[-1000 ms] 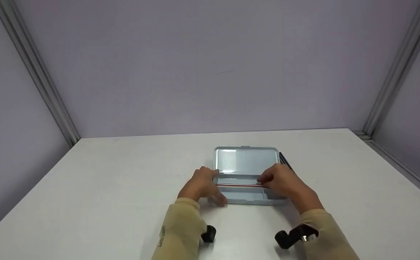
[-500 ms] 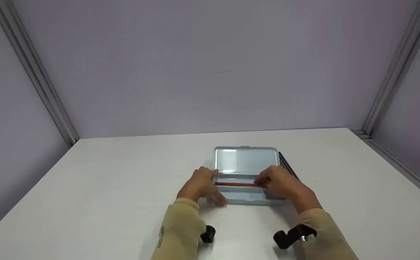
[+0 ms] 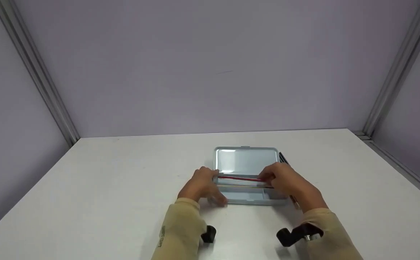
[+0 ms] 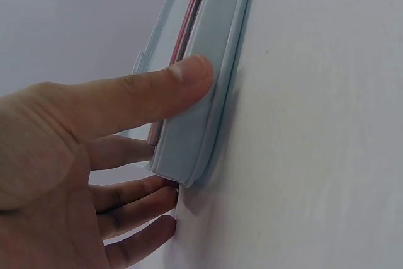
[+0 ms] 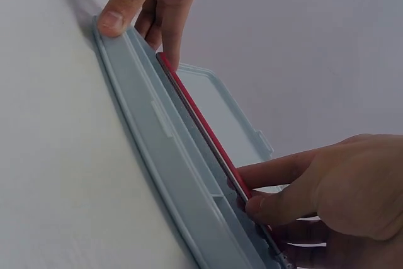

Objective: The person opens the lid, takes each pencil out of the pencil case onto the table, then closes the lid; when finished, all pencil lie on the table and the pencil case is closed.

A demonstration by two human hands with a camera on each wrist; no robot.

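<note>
A light blue pencil case (image 3: 247,198) lies open on the white table (image 3: 123,187), its lid (image 3: 246,160) tilted back. My left hand (image 3: 210,187) grips the case's left end, with the thumb (image 4: 157,89) laid along the front wall (image 4: 201,111). My right hand (image 3: 267,178) pinches the right end of a red pencil (image 3: 240,178) and holds it level over the tray, close to the hinge. In the right wrist view the red pencil (image 5: 201,130) sits just above the tray rim (image 5: 157,149), pinched by my right hand (image 5: 252,203). A thin second pencil (image 3: 242,186) lies in the tray.
Black pens (image 3: 282,157) lie on the table against the right side of the lid, partly hidden by my right hand. Lilac walls with metal corner posts (image 3: 40,83) close in the table on three sides.
My right hand has shifted the red pencil back toward the hinge of the case, uncovering the thin pencil in the tray. The left hand and the case have stayed put.
</note>
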